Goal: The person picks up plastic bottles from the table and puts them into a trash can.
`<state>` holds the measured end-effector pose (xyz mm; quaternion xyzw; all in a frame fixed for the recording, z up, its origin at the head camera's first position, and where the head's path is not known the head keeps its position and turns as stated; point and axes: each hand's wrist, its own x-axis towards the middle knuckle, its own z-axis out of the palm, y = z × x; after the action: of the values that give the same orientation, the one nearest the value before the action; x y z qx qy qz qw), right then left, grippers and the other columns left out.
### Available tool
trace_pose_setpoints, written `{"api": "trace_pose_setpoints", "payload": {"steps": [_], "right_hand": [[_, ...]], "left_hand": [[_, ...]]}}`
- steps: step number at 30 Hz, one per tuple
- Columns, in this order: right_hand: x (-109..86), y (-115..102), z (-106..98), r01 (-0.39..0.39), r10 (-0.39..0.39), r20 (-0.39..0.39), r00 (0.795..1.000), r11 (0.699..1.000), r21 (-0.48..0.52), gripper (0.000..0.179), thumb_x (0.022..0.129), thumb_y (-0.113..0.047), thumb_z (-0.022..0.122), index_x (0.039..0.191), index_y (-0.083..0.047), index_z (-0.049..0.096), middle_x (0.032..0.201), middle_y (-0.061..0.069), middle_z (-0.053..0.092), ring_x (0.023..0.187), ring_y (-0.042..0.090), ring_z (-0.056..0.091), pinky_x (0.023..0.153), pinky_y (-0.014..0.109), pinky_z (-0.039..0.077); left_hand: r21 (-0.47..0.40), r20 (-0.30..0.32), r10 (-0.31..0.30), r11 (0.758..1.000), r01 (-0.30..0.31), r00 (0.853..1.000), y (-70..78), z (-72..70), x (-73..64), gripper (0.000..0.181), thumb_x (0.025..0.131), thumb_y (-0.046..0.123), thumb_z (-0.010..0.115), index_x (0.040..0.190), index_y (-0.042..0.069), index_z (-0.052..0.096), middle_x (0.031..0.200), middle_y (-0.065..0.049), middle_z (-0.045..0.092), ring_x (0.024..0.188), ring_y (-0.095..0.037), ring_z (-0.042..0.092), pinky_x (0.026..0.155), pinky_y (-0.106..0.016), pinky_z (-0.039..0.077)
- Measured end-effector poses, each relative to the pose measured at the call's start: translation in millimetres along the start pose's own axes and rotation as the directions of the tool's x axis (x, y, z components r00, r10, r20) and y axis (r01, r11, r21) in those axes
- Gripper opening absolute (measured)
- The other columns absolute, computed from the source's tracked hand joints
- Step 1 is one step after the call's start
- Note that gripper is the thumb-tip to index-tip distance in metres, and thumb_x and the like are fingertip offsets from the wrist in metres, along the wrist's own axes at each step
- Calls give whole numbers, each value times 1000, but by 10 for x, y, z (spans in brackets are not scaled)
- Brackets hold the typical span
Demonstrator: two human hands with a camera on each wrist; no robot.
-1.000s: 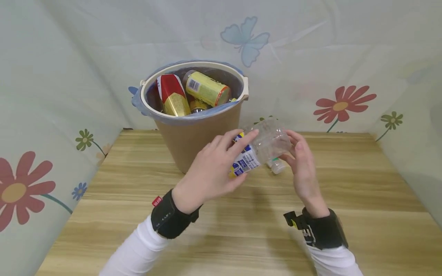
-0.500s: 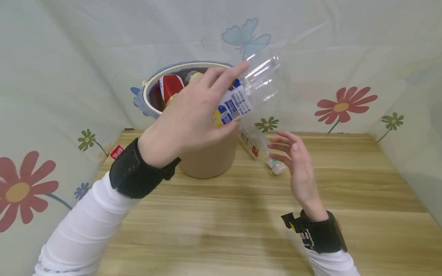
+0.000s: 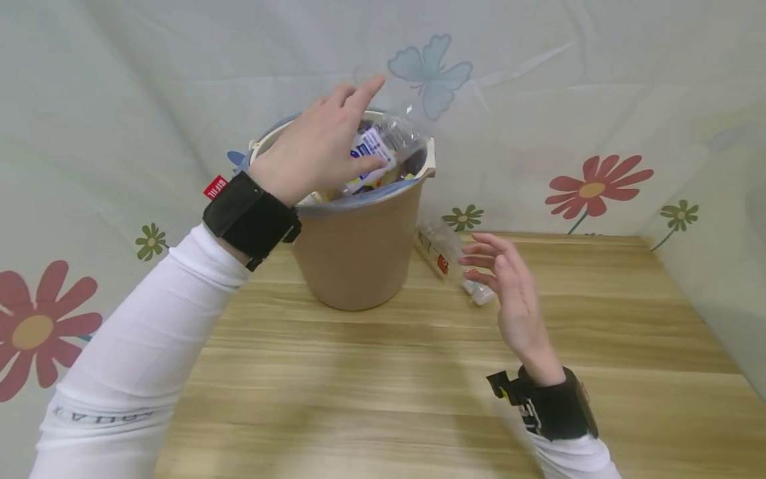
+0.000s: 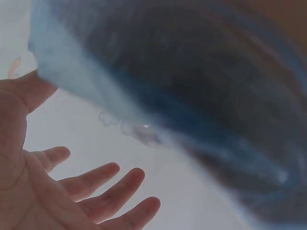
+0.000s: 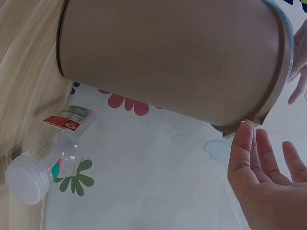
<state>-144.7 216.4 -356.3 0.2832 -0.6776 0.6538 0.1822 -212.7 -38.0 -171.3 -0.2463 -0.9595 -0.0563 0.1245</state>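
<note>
Over the mouth of a brown bin [image 3: 359,259] is my left hand [image 3: 317,143], its fingers spread and extended. Just beneath it, a clear plastic bottle [image 3: 397,133] with a blue, white and yellow label lies at the top of the bin. The left wrist view shows the left palm and spread fingers [image 4: 110,191] holding nothing, beside the blue bin liner [image 4: 192,115]. My right hand [image 3: 517,309] is raised above the table with loosely bent fingers and nothing in it. Behind its fingertips, a second clear bottle [image 3: 443,259] with a white cap lies on the table.
The bin stands on a wood-grain table [image 3: 371,386], its light rim [image 3: 429,159] lined with a blue bag. A pale curtain [image 3: 538,86] printed with flowers and a butterfly closes off the back and sides.
My left hand carried the labelled bottle up from between the hands to the bin and let go of it there. The right hand came off that bottle and stayed nearly in place.
</note>
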Motion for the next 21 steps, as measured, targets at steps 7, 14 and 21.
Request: {"api": "trace_pose_setpoints", "payload": {"steps": [7, 14, 21], "right_hand": [[1, -8, -3, -7, 7, 1, 1000, 1000, -16, 39, 103, -15, 27, 132, 4, 45, 116, 18, 55, 105, 29, 57, 87, 30, 51], [-9, 4, 10, -33, 34, 10, 999, 998, -55, 38, 103, -14, 27, 133, 1, 46, 115, 20, 55, 104, 36, 56, 86, 30, 51], [-4, 17, 17, -16, 16, 15, 1000, 998, -57, 37, 104, -14, 28, 132, 1, 46, 114, 19, 56, 102, 33, 58, 85, 29, 52]], "left_hand": [[25, 59, -6, 1000, 4, 998, -36, 46, -21, 56, 95, 36, 51, 146, 17, 37, 145, -9, 40, 124, -32, 45, 97, -46, 43], [-17, 187, 65, 998, -63, 980, -104, 125, -39, 41, 96, 23, 45, 136, 15, 53, 144, -10, 42, 130, -30, 40, 103, -46, 38], [-67, 240, 118, 992, -105, 963, -113, 132, -59, 40, 100, 25, 41, 136, 12, 52, 151, -10, 32, 136, -29, 31, 111, -44, 28]]}}
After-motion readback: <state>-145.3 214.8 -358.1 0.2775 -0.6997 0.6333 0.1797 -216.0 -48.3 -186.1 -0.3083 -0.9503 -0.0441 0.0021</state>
